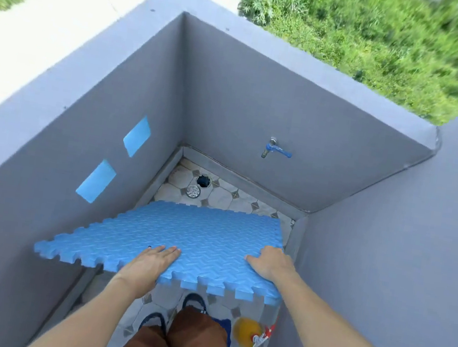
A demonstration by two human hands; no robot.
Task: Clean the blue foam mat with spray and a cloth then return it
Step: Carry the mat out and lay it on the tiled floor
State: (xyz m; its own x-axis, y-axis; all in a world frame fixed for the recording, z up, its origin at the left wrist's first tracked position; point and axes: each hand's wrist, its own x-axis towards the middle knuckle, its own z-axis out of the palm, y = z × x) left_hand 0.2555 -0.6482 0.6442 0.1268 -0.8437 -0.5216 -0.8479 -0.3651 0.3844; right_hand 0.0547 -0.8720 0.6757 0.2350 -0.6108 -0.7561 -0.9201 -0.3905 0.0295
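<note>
Head view, looking down into a narrow grey-walled wash bay with a tiled floor. The blue foam mat [182,240] is held level at about knee height, between the side walls, its far edge toward the tap [276,149] on the back wall and clear of the floor.

Left hand [148,265]: fingers straight and flat on the mat's top near the front edge. Whether the thumb is tucked underneath cannot be told.

Right hand [269,264]: at the mat's right edge near the corner, fingers curled over it in a grasp.

On the floor by the feet: a yellow spray bottle [247,333] with a red-and-white trigger, and a dark blue cloth [224,325], mostly hidden behind the leg.

Step in hand, as I judge it: carrying or setting the mat into place for cleaning. To do it well, keep both hands wide apart so the foam does not sag, keep it off the side walls, and lower it flat onto the tiles short of the open drain hole [203,181], leaving the bottle and cloth within reach.

Writing: none readable. The bottle is too blurred for any label or brand.
</note>
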